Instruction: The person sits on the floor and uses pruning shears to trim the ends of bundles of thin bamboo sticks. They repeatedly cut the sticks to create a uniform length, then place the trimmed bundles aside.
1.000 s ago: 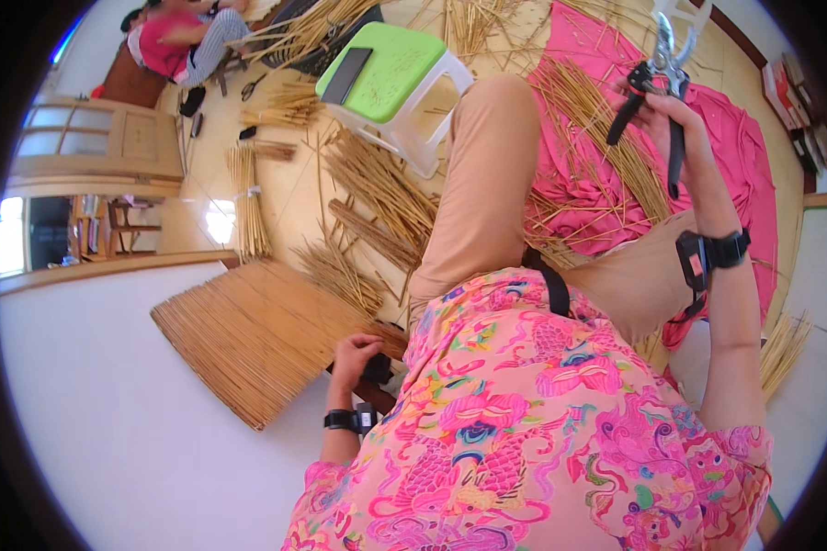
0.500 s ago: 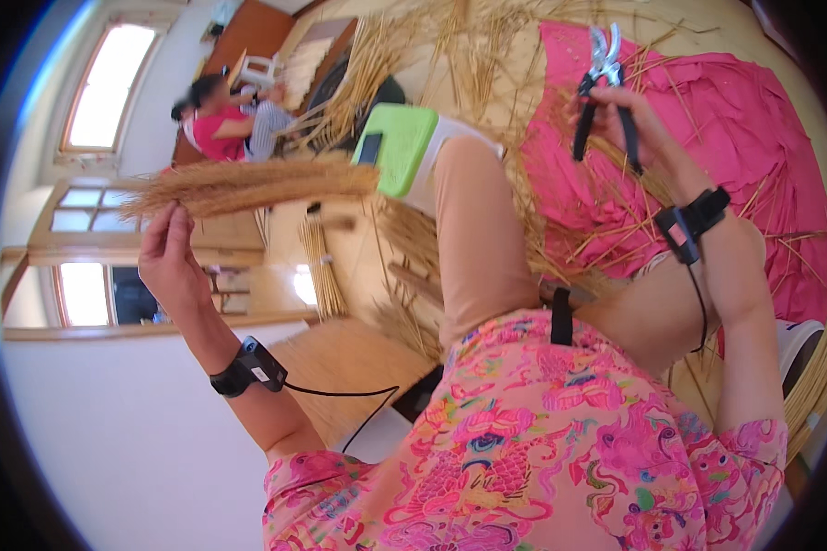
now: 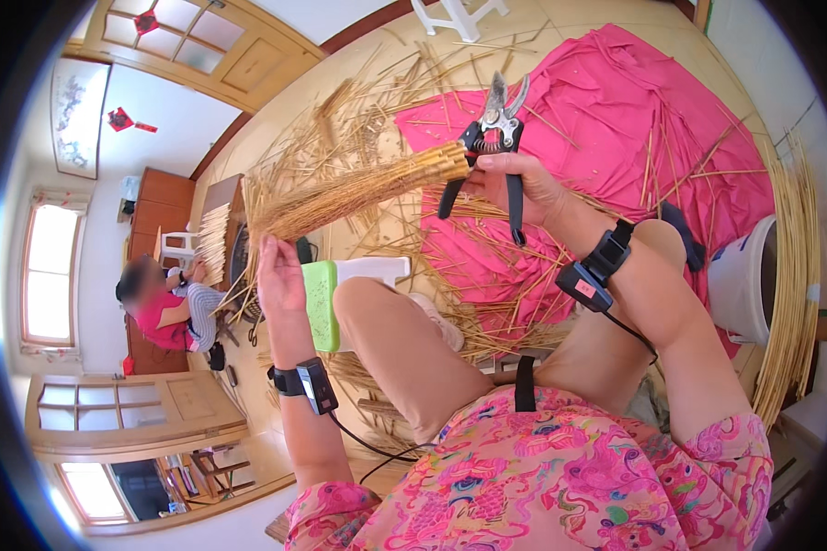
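A bundle of tan broomcorn stalks (image 3: 368, 191) stretches between my hands, its bushy heads at the left and its cut stalk ends at the right. My left hand (image 3: 282, 275) pinches the bushy end at its lower side. In my right hand (image 3: 515, 186) are pruning shears (image 3: 494, 138) with black handles, a coiled spring and parted blades that point away from me. The stalk ends reach the shears and the fingers of that hand; whether those fingers also grip them is hidden.
Pink cloth (image 3: 606, 119) littered with loose stalks covers the floor ahead. A green-topped stool (image 3: 320, 303) stands by my left knee. At right are a white bucket (image 3: 742, 280) and upright stalks (image 3: 786, 285). Another person (image 3: 170, 308) sits far left, near a white stool (image 3: 176, 248).
My view has turned to the right. The stalk ends of the bundle now meet the right hand and shears, which were apart from it before.
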A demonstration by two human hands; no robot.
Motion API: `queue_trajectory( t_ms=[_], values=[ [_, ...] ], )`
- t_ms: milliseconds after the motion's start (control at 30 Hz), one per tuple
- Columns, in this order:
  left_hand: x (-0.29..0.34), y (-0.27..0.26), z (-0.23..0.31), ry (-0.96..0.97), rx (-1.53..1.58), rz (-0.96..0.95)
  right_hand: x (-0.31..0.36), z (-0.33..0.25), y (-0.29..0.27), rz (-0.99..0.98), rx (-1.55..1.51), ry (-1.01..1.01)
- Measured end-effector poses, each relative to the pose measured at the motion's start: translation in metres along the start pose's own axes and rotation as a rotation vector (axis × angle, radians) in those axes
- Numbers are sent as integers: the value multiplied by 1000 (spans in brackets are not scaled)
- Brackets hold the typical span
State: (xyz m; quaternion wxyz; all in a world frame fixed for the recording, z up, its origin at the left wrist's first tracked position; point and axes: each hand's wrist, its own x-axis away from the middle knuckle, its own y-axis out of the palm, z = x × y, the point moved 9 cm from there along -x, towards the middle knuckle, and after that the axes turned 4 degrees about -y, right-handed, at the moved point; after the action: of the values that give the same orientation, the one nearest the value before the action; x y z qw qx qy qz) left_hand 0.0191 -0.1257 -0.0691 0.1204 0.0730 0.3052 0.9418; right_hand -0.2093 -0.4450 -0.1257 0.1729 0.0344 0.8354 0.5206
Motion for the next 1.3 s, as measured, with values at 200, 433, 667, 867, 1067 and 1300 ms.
queue_trajectory(
  t_ms=[200,433,667,867,1067,1300],
  values=[
    [-1,-12,-66,-215,22,26,2,-33,-11,137,296,-235],
    [2,-12,-119,-391,-67,-1,6,-73,-18,399,513,-508],
    [39,28,-144,-769,-1113,-390,13,-91,-48,660,774,-360],
    [57,127,-214,-413,-1124,-932,9,-52,-50,588,1115,-42],
    [88,164,-281,-583,-614,-962,15,-44,-32,574,1029,-27],
    [82,176,-244,-599,-422,-923,26,-67,-14,572,472,-33]
  ],
)
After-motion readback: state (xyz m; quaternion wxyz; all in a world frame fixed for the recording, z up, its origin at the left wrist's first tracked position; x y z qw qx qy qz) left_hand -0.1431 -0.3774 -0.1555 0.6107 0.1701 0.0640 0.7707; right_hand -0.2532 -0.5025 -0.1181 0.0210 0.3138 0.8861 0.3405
